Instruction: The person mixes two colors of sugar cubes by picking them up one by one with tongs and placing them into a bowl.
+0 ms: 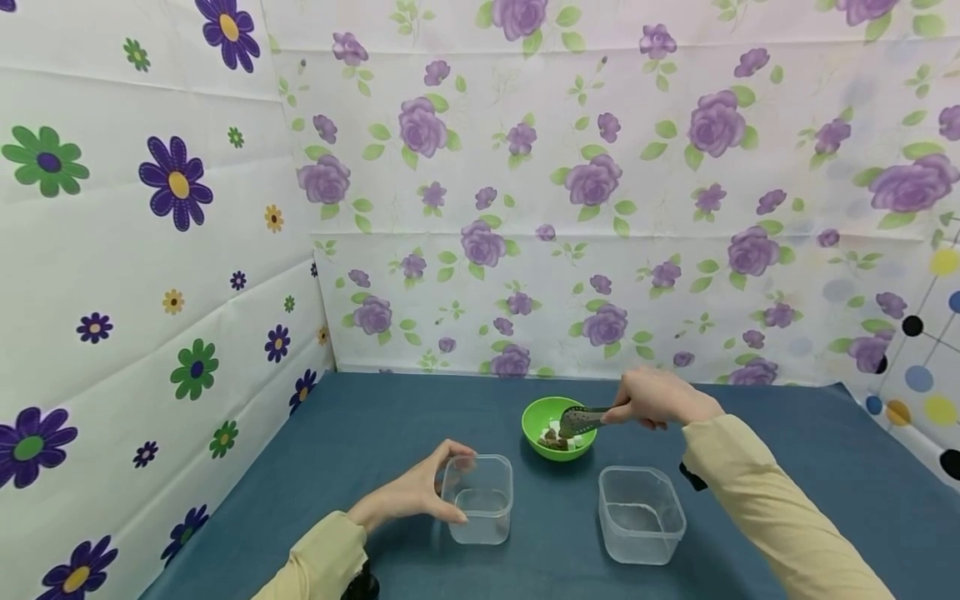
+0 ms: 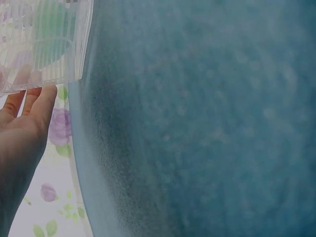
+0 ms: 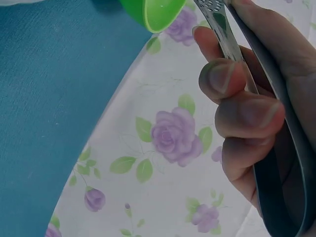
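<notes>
A green bowl (image 1: 542, 418) with brown and white pieces stands at the back middle of the blue table. My right hand (image 1: 654, 398) grips metal tongs (image 1: 581, 419), whose tips reach into the bowl among the pieces. In the right wrist view my fingers (image 3: 232, 79) curl round the tongs (image 3: 271, 163), with the bowl's rim (image 3: 153, 17) above. My left hand (image 1: 416, 492) holds the left clear plastic container (image 1: 480, 498) by its side. The left wrist view shows that container (image 2: 42, 44) against my fingers (image 2: 34, 101). A second clear container (image 1: 641, 512) stands to the right, untouched.
The blue table cloth (image 1: 390, 425) runs to floral walls on the left and at the back. A dotted sheet (image 1: 922, 375) closes the right side. A dark object (image 1: 692, 475) lies under my right sleeve.
</notes>
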`<state>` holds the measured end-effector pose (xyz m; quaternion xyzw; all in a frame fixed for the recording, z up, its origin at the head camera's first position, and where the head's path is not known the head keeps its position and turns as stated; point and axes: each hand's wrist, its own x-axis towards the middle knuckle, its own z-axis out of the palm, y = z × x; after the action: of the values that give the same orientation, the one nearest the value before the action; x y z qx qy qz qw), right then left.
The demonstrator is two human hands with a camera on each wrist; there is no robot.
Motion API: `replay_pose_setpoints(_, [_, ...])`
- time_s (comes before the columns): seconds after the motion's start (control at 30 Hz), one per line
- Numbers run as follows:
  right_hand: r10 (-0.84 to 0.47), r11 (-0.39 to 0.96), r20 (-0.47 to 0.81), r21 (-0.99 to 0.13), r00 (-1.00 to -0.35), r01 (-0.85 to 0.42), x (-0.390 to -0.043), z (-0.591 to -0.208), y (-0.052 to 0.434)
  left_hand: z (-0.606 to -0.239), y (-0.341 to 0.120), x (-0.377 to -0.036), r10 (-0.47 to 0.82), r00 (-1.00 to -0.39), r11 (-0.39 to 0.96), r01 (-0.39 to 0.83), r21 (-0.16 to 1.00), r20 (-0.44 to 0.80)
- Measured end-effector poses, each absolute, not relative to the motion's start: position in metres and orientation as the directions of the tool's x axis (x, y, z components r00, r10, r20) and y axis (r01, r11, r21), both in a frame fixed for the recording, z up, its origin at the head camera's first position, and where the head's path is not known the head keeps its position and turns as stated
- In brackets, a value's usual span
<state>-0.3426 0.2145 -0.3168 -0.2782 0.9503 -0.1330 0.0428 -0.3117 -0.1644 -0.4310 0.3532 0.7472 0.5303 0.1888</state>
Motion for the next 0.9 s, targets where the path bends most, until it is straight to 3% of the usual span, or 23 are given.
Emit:
replay_pose_setpoints(0.23, [-0.453, 0.872, -0.047, -0.233, -0.89, -0.431, -0.34, -0.318, 0.209, -0.432, -0.164, -0.312, 0.727, -0.679, 0.19, 0.337, 0.922, 0.099])
replay_pose_setpoints(0.37, [-0.425, 0.87, -0.055, -0.302, -0.904, -0.39, -0.334, -0.318, 0.204, -0.434, -0.164, -0.312, 0.725, -0.681, 0.193, 0.346, 0.918, 0.104])
replay_pose_setpoints(0.67, [-0.467, 0.817, -0.037, -0.401, -0.884, -0.415, -0.306, -0.324, 0.194, -0.431, -0.165, -0.312, 0.724, -0.683, 0.191, 0.333, 0.924, 0.097])
replay_pose_setpoints(0.9, [-0.573, 0.735, -0.017, -0.453, -0.82, -0.504, -0.286, -0.325, 0.177, -0.433, -0.167, -0.314, 0.733, -0.673, 0.184, 0.335, 0.924, 0.098])
